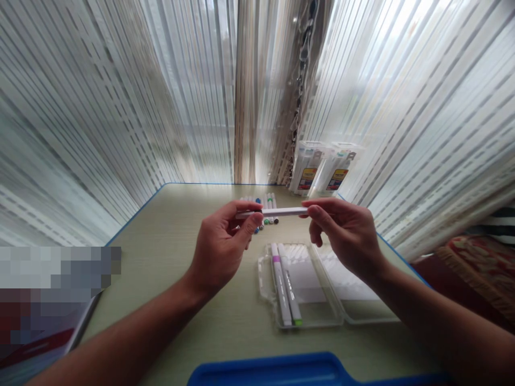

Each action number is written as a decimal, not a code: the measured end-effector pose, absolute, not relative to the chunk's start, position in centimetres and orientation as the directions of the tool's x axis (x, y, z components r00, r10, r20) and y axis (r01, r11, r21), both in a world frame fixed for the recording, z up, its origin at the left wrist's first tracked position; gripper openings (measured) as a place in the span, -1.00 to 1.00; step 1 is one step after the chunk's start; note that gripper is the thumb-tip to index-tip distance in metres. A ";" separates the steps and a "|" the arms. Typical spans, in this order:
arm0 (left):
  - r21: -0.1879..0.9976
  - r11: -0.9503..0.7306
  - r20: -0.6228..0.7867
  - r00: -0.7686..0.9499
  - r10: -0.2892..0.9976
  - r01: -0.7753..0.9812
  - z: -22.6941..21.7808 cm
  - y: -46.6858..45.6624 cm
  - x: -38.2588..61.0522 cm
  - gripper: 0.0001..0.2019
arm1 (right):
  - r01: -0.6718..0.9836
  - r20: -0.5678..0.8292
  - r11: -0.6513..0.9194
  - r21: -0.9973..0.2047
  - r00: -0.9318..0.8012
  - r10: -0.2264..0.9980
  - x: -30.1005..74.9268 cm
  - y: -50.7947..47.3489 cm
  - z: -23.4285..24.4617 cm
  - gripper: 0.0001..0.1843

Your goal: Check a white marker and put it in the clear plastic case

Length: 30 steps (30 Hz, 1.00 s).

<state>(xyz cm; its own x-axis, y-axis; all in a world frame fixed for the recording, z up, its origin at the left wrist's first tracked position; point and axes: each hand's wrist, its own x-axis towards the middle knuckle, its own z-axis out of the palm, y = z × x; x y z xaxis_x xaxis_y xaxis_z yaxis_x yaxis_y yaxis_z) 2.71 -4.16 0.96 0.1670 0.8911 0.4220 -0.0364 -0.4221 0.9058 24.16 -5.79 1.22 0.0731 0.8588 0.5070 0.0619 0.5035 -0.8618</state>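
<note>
Held level between my two hands is a white marker (pixel 285 212). My left hand (pixel 222 241) pinches one end near a dark band, thumb in front and fingers behind. The other end sits between the thumb and index finger of my right hand (pixel 348 230). Below the hands lies an open clear plastic case (pixel 309 284), its lid folded out to the right. Inside its left side rest two markers, a purple-banded one (pixel 280 284) and a green-ended one (pixel 290 284). Behind the held marker, several loose markers (pixel 270 201) lie on the table, partly hidden by my left hand.
The pale table (pixel 161 236) has a blue edge. Two upright clear cases (pixel 308 171) with yellow-red labels stand at its back right, against striped curtains (pixel 193 96). A blue plastic tray (pixel 265 370) lies at the near edge. Patterned fabric (pixel 483 268) is at the right.
</note>
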 end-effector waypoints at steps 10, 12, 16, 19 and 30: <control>0.916 -0.395 0.401 0.161 0.902 -0.071 0.9 -4.1 2.7 -0.74 | 0.077 0.483 0.478 -0.875 0.069 0.873 24.2 -5.8 1.2 -0.84; 0.918 -0.386 0.397 0.158 0.904 -0.092 0.9 -4.1 2.8 -0.72 | 0.075 0.480 0.475 -0.877 0.072 0.874 24.2 -5.8 1.2 -0.84; 0.921 -0.368 0.384 0.143 0.912 -0.129 0.9 -4.1 2.9 -0.71 | 0.061 0.477 0.473 -0.879 0.088 0.875 24.1 -5.8 1.2 -0.83; 0.920 -0.371 0.387 0.133 0.913 -0.127 1.0 -4.2 2.9 -0.72 | 0.048 0.472 0.470 -0.881 0.101 0.876 24.1 -5.7 1.3 -0.82; 0.915 -0.386 0.397 0.097 0.913 -0.117 1.3 -4.1 2.8 -0.75 | 0.066 0.479 0.475 -0.878 0.120 0.869 24.1 -5.7 1.2 -0.79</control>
<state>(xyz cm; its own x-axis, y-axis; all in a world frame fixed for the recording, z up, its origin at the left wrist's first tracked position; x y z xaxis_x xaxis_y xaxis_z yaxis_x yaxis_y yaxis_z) 2.82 -4.14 1.25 0.0975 0.9125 0.3973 -0.1172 -0.3859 0.9151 24.14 -5.74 1.24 0.1203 0.8693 0.4794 0.0656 0.4748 -0.8776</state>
